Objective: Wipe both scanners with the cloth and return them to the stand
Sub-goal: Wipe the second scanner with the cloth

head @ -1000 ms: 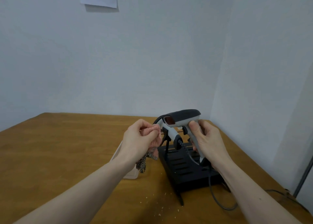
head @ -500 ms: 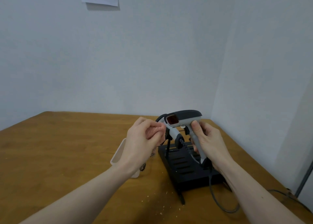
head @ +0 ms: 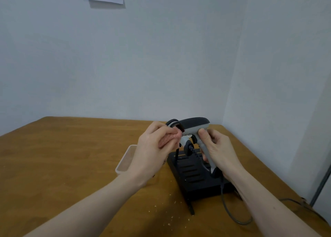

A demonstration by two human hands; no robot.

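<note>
Wiping step, first scanner by my read. My right hand (head: 219, 150) has its grip wrapped round the handle of the handheld scanner (head: 194, 124), lifted above the stand (head: 195, 176) at the right of the surface (head: 62, 165). My left hand (head: 154, 147) has its grip pinched together on the cloth (head: 178, 129), pressing it against the scanner's front window. Only a small reddish bunched bit of cloth shows at the fingertips; the rest is hidden behind the hand.

Second scanner (head: 186, 143) sits lower, apparently on the stand's upright, just under the held one. I cannot tell if it has been wiped.

Next move, I judge: work the cloth over the head and down the handle, then seat the scanner back on the stand without snagging its cable (head: 231, 213), which trails off the near right.

Materials:
- scanner: hard moulded plastic, dark matte cap over a light grey body, pistol shape, should be slick under the cloth
- stand: black, wedge-like base with slotted ribs, thin black post
- cable: grey, rubbery, loose loop on the surface
- cloth: soft, crumpled
- surface: brown wood, smooth, small pale crumbs near the stand
- clear plastic tub (head: 125, 160): shallow, rounded corners, just left of the stand, partly behind my left wrist
</note>
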